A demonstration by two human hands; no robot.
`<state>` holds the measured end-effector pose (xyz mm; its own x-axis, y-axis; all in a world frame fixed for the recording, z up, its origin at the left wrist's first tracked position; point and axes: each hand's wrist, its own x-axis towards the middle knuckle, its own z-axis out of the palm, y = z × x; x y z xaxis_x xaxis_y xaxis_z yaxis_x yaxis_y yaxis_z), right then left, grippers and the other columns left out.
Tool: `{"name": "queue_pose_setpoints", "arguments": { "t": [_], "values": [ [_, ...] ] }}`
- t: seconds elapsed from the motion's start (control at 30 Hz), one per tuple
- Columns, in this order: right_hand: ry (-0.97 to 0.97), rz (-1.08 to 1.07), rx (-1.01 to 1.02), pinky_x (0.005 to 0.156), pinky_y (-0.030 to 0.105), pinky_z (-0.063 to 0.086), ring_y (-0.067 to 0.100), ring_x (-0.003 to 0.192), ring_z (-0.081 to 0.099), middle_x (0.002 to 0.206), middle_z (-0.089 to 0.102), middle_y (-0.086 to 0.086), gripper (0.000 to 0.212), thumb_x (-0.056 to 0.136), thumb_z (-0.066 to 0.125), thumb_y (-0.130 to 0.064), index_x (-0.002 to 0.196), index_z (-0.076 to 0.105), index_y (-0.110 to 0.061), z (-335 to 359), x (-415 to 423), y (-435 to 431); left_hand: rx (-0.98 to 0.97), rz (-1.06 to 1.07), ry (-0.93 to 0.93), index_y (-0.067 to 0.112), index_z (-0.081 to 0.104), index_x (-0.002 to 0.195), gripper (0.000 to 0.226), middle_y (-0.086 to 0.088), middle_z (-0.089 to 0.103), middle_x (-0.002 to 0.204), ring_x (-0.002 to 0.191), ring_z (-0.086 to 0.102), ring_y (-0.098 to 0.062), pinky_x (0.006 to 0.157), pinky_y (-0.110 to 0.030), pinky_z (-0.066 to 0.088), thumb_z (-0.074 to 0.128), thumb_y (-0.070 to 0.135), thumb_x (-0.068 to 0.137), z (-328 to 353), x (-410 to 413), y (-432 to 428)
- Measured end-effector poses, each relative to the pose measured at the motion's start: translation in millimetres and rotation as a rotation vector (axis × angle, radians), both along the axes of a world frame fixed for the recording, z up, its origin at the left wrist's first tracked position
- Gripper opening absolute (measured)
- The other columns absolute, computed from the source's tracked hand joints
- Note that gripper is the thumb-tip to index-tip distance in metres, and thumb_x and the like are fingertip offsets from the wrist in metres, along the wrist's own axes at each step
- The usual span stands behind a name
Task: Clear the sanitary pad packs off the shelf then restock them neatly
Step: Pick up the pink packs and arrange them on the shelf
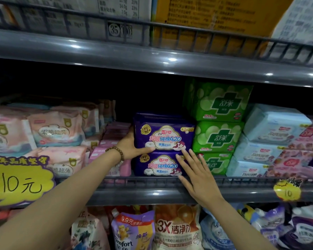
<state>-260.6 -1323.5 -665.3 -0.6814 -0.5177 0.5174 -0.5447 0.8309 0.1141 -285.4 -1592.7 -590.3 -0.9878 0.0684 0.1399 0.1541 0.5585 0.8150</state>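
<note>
Two arms in shot, both bare all the way up to the fingertips. Worn here: a bracelet [117, 153] of round brown wooden beads, a single strand circling the left wrist, with a few paler beads on its underside. Just beyond the bracelet comes the left hand [128, 147]; behind the bracelet, the long left forearm [61, 199]. Right of the bracelet is the right hand [197, 175], fingers [189, 158] slim, nails short.

On the shelf [152, 193] I saw the upper pack [165, 136] lying on the lower pack [157, 166], my left hand [129, 147] at its left side and my right hand [197, 175] before the lower one. A three-high stack [219, 127] stood just beside them on the right.
</note>
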Motion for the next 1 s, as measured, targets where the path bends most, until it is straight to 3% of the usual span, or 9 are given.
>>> {"name": "queue_pose_setpoints", "arguments": {
  "t": [0.13, 0.23, 0.33, 0.4, 0.47, 0.53, 0.63, 0.87, 1.0],
  "values": [
    [-0.011, -0.005, 0.112, 0.118, 0.039, 0.01, 0.015, 0.147, 0.012, 0.158, 0.023, -0.001, 0.054, 0.103, 0.018, -0.048, 0.151, 0.022, -0.024, -1.3, -11.4, 2.6, 0.034, 0.022, 0.001, 0.018, 0.033, 0.138, 0.082, -0.003, 0.05, 0.137, 0.109, 0.053, -0.012, 0.088, -0.027, 0.047, 0.077, 0.038, 0.071, 2.4, -0.1, 1.4],
    [0.017, 0.036, 0.024, 0.119, 0.038, 0.009, 0.015, 0.148, 0.01, 0.158, 0.024, -0.001, 0.055, 0.102, 0.024, -0.047, 0.151, 0.023, -0.024, 2.2, -3.8, 4.3, 0.007, 0.017, -0.037, 0.016, 0.026, 0.141, 0.092, -0.005, 0.048, 0.14, 0.114, 0.053, -0.015, 0.092, -0.03, 0.049, 0.076, 0.045, 0.069, 3.6, 2.1, 1.4],
    [0.042, 0.087, -0.313, 0.121, 0.032, 0.005, 0.013, 0.148, 0.009, 0.16, 0.015, -0.005, 0.057, 0.099, 0.033, -0.046, 0.151, 0.022, -0.026, 23.0, 10.4, 9.4, 0.05, 0.209, 0.095, 0.017, -0.001, 0.15, 0.118, -0.009, 0.026, 0.154, 0.137, 0.034, -0.023, 0.111, -0.039, 0.035, 0.069, 0.062, 0.066, 17.4, 7.1, 14.6],
    [0.022, 0.073, -0.584, 0.12, 0.022, 0.003, 0.01, 0.148, 0.007, 0.161, 0.008, -0.01, 0.06, 0.097, 0.036, -0.045, 0.151, 0.018, -0.029, 44.0, 18.9, 17.2, 0.055, 0.35, 0.461, 0.011, 0.002, 0.151, 0.103, -0.01, 0.013, 0.157, 0.144, 0.015, -0.021, 0.119, -0.035, 0.017, 0.061, 0.055, 0.079, 35.3, 16.8, 37.2],
    [-0.01, 0.073, -0.812, 0.116, 0.011, 0.004, 0.003, 0.147, 0.004, 0.16, 0.005, -0.016, 0.06, 0.097, 0.038, -0.045, 0.151, 0.017, -0.031, 64.9, 22.0, 25.2, 0.03, 0.251, 0.674, 0.009, 0.01, 0.15, 0.088, -0.007, 0.014, 0.157, 0.145, 0.01, -0.015, 0.118, -0.026, 0.009, 0.053, 0.053, 0.088, 52.5, 29.7, 68.6],
    [-0.086, 0.06, -0.999, 0.111, 0.005, 0.006, -0.008, 0.143, 0.0, 0.158, 0.001, -0.023, 0.057, 0.1, 0.038, -0.045, 0.15, 0.013, -0.034, 81.6, 18.1, 32.9, -0.013, 0.06, 0.65, 0.017, 0.006, 0.151, 0.082, 0.0, 0.011, 0.158, 0.146, 0.005, -0.01, 0.117, -0.022, 0.006, 0.042, 0.054, 0.088, 54.4, 32.6, 101.8],
    [-0.212, -0.018, -1.186, 0.114, 0.017, 0.008, -0.016, 0.135, 0.0, 0.153, -0.002, -0.027, 0.064, 0.093, 0.035, -0.046, 0.149, 0.006, -0.036, 96.1, 5.6, 43.2, -0.173, -0.031, 0.566, 0.023, -0.01, 0.149, 0.083, 0.002, -0.001, 0.159, 0.146, -0.003, -0.013, 0.118, -0.028, -0.005, 0.03, 0.059, 0.086, 45.9, 18.2, 143.6],
    [-0.318, -0.011, -1.175, 0.113, 0.016, 0.007, -0.017, 0.135, -0.001, 0.151, -0.005, -0.03, 0.061, 0.087, 0.034, -0.051, 0.138, 0.001, -0.048, 92.0, -8.0, 45.5, -0.293, 0.162, 0.568, 0.011, -0.02, 0.146, 0.087, -0.005, 0.001, 0.159, 0.146, -0.003, -0.015, 0.109, -0.023, -0.022, 0.034, 0.053, 0.093, 26.4, -8.8, 178.7],
    [-0.319, 0.022, -1.105, 0.112, 0.014, 0.004, -0.018, 0.136, -0.008, 0.148, -0.013, -0.034, 0.058, 0.088, 0.036, -0.05, 0.133, -0.001, -0.054, 89.0, -11.5, 51.4, -0.347, 0.174, 0.521, 0.013, -0.018, 0.148, 0.085, -0.005, 0.005, 0.159, 0.145, -0.007, -0.014, 0.109, -0.027, -0.022, 0.02, 0.063, 0.09, 28.7, -12.3, 183.8]
  ]
}}
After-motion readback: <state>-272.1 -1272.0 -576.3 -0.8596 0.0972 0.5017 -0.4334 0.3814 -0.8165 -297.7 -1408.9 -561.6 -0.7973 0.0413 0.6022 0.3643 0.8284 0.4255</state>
